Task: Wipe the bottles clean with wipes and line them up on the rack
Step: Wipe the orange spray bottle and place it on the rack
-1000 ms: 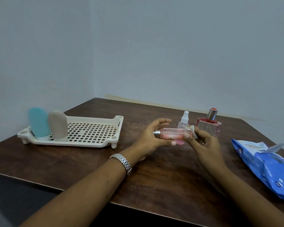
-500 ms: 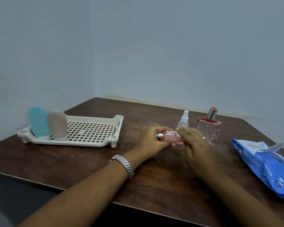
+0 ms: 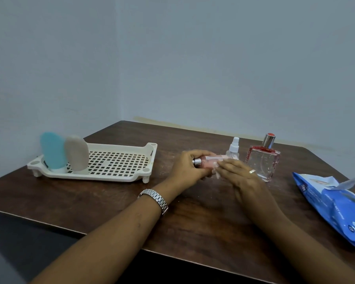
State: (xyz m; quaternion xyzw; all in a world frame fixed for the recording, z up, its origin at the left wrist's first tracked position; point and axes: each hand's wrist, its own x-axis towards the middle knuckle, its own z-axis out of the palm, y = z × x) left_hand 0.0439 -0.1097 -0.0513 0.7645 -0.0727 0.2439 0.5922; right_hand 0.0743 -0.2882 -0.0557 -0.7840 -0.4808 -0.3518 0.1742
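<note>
My left hand (image 3: 188, 168) grips a small pink bottle (image 3: 208, 160) with a silver cap, held sideways above the table's middle. My right hand (image 3: 239, 177) holds a white wipe (image 3: 217, 173) against the bottle's right end. A cream slotted rack (image 3: 115, 162) stands at the left with a blue bottle (image 3: 52, 150) and a beige bottle (image 3: 77, 153) upright at its left end. Behind my hands stand a small clear spray bottle (image 3: 233, 149) and a square glass perfume bottle (image 3: 263, 160) with red trim.
A blue pack of wet wipes (image 3: 334, 203) lies open at the right edge of the dark wooden table (image 3: 111, 201). Grey walls close the corner behind. The table's front edge runs just under my forearms.
My right hand has slid left along the pink bottle with the wipe. The left hand closed more tightly round the bottle's cap end, and both hands sank slightly.
</note>
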